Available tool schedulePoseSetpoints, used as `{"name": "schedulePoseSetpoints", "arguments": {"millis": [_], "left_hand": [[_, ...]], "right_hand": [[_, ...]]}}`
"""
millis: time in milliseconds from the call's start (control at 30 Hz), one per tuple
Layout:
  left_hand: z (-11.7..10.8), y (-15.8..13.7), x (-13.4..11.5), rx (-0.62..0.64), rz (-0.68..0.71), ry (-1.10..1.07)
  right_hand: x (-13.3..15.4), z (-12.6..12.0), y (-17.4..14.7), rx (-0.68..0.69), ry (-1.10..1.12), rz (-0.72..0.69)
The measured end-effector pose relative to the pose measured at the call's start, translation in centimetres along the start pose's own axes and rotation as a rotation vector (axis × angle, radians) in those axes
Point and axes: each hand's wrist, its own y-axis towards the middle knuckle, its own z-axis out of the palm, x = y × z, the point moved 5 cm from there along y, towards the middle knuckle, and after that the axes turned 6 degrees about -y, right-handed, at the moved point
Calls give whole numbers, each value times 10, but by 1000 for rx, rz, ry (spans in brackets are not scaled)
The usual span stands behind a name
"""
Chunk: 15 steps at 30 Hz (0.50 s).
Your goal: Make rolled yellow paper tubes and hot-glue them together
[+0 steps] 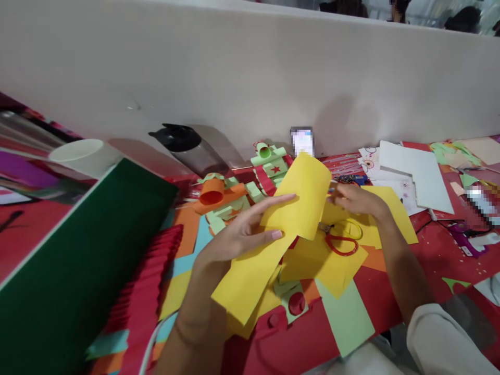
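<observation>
My left hand point(242, 229) holds a long strip of yellow paper point(269, 239) between thumb and fingers. The strip's far end curls over, away from me. Just right of that curl is my right hand point(351, 198), its fingers bent together. Something small and pale shows at its fingertips, too little to name. Scissors point(341, 245) with one red and one yellow handle loop lie below my right hand on more yellow paper point(332, 273). Behind the strip stand green, red and orange paper models point(273, 169), one with a red star.
A dark green board point(86, 239) leans at the left beside a pleated red paper strip point(144, 291). A dark bottle point(187, 146) and a white cup point(84, 156) stand behind it. A phone point(302, 140) rests against the white partition point(234, 78). White foam board point(420, 177) lies at the right.
</observation>
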Motion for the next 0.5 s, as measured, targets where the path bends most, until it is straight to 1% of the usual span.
{"name": "schedulePoseSetpoints", "arguments": {"millis": [67,100,167,233,367,433,500], "left_hand": [[3,3,1,26,12,-14],[5,4,1,39,21,-24],[7,5,2,52,45,-40],[8,6,2,47,59,-58],[10,9,3,66,-4,-38],[11,10,5,78,-44,3],[10,11,6,68,-63,26]], "right_hand": [[-2,-12,-2,-144,191,-51],[-1,-15,-3,-180,262,-98],[6,-16,-4,-183,360,-211],[12,-13,-4,-146,426,-275],[18,-4,0,-107,542,-235],[17,-5,1,-152,560,-197],[12,-9,2,-239,549,-155]]}}
